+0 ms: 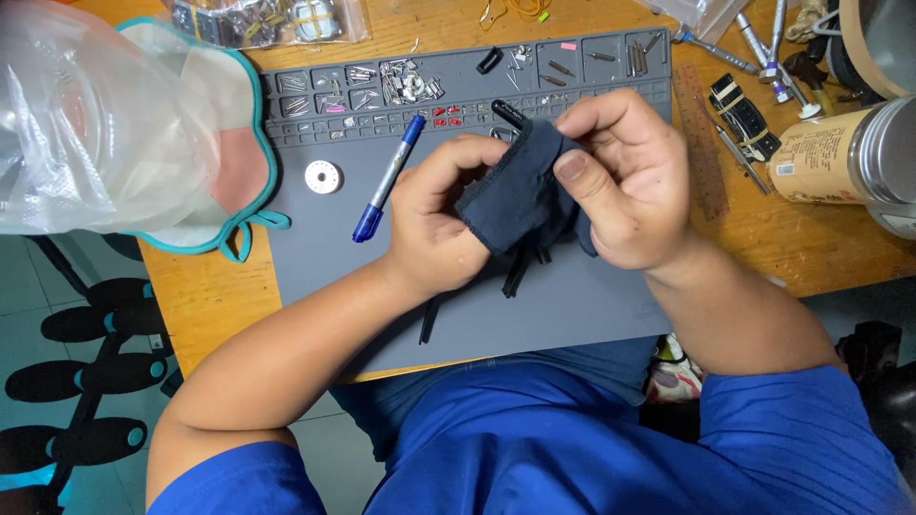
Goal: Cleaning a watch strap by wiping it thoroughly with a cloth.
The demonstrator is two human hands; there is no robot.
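Observation:
Both my hands meet over the grey work mat (315, 238) and share a dark blue cloth (520, 195). My left hand (434, 224) pinches the cloth's left side. My right hand (625, 176) grips its right side, thumb pressed on the fabric. The cloth is wrapped around a dark object; a black strap end (506, 112) sticks out above and black strap pieces (518, 272) hang out below. What the cloth wraps is mostly hidden.
A blue pen (386, 179) and a small white disc (322, 176) lie on the mat. The mat's top compartments (401, 84) hold several small metal parts. A clear bag (86, 114) sits left; a cylindrical tin (825, 157), tools and a watch strap (744, 116) sit right.

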